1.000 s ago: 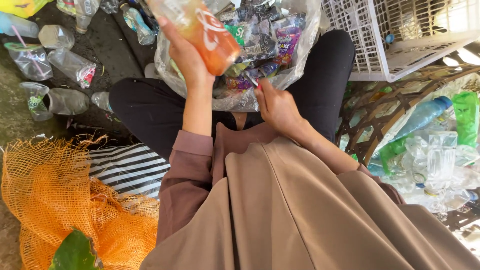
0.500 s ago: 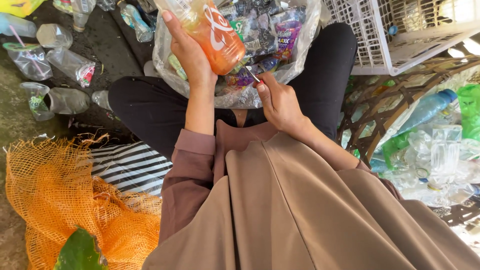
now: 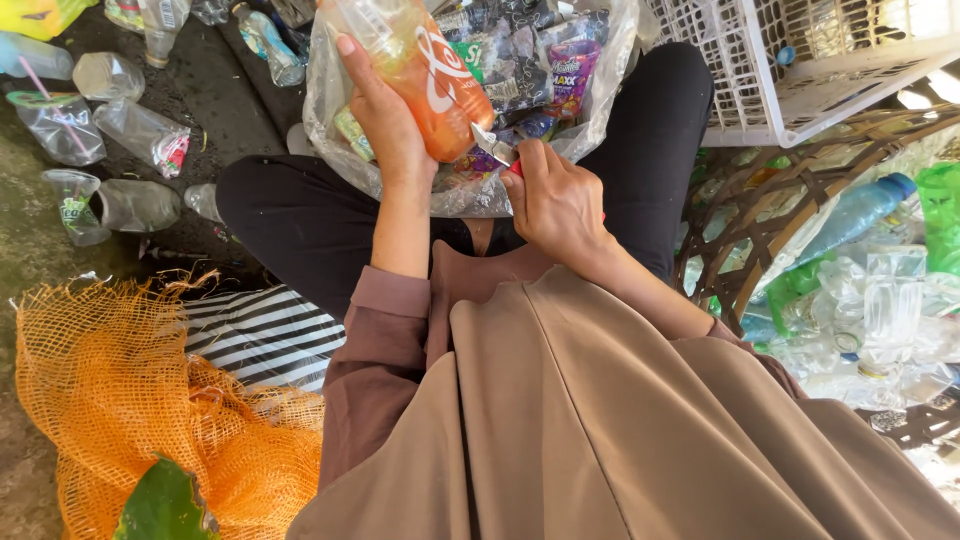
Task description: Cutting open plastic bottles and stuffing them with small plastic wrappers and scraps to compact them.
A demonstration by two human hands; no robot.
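Head view:

- We hold the orange-labelled plastic bottle (image 3: 425, 70) in our left hand (image 3: 385, 125). The fingers wrap around its left side, the thumb lies along the label, and the bottle stands tilted above the lap.
- Our right hand (image 3: 555, 200) sits just beside the bottle's lower end. Its fingers are closed tight on a small cutter with a red handle (image 3: 515, 168). Only a sliver of red and a short pale blade (image 3: 493, 143) show. The blade tip meets the label's lower edge.
- Directly behind the bottle, a clear plastic bag (image 3: 600, 110) lies open across the black-trousered legs (image 3: 300, 220). It holds crumpled wrappers, one of them purple (image 3: 572, 70).
- On the dark ground at the upper left, we see crushed clear cups and bottles (image 3: 130, 130), well apart from both hands.
- An orange mesh sack (image 3: 110, 400) occupies the lower left. A green bottle (image 3: 165, 505) shows at its bottom edge, and a striped black-and-white cloth (image 3: 260, 335) lies between the sack and the legs.
- A white plastic crate (image 3: 800, 70) stands at the upper right.
- Below the crate, a woven basket rim (image 3: 760, 200) borders a heap of clear and green bottles (image 3: 880, 290).
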